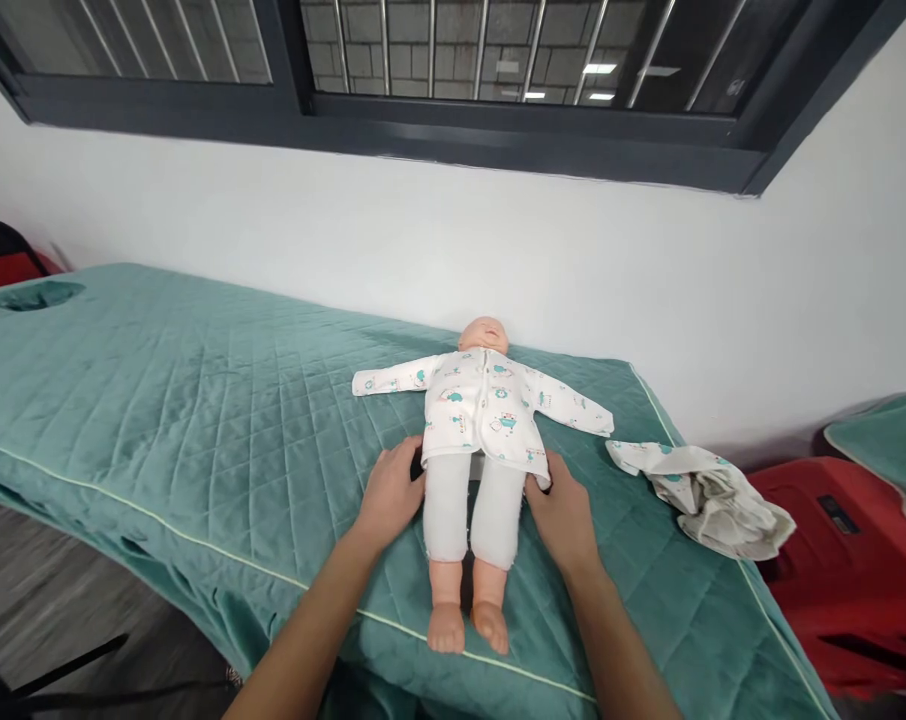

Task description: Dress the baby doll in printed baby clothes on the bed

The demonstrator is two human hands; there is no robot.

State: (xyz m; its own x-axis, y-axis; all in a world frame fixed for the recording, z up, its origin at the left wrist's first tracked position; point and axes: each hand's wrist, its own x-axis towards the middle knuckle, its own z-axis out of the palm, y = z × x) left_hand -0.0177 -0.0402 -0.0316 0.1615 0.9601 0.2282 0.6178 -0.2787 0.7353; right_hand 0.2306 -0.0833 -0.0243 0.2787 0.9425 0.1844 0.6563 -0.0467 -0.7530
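A baby doll [486, 334] lies on its back on the green quilted bed cover, its head toward the wall and its bare feet near the front edge. It wears a white baby jacket [483, 405] with green and orange prints, sleeves spread to both sides. White fabric covers its upper legs [447, 508]. At the jacket's lower left corner, my left hand [393, 492] is closed on the hem, its fingertips partly hidden. My right hand [563, 508] pinches the lower right corner of the same hem beside the doll's thigh.
A crumpled printed white cloth [723, 505] lies at the bed's right edge. Beyond it stands a red plastic case [835, 560] with green fabric [892, 455] over it. The quilted bed [198, 400] runs along a white wall under a barred window.
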